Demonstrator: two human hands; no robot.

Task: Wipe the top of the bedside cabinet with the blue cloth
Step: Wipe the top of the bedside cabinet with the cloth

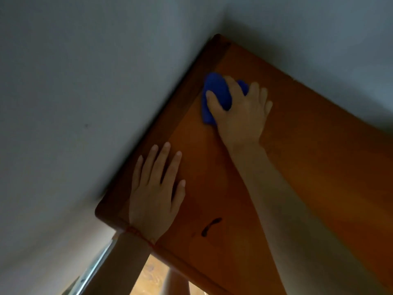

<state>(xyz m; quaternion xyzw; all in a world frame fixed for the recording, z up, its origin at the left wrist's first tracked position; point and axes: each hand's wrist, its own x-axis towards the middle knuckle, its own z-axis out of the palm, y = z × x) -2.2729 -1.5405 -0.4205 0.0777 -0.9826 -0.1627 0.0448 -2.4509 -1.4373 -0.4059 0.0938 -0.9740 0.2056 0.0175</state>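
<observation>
Cloth point(214, 96), bunched under the right hand point(240, 111), sits at twelve o'clock on the cabinet top point(308, 167); left hand point(153, 194) lies flat, holding nothing. Bunched so, it could skip the dark mark point(211, 226) at six.

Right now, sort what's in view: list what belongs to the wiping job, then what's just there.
Belongs to the job:
blue cloth
cabinet top
right hand, pressing the cloth
left hand, flat on the top

Just there:
dark mark on the wood
grey wall
red wrist string
</observation>
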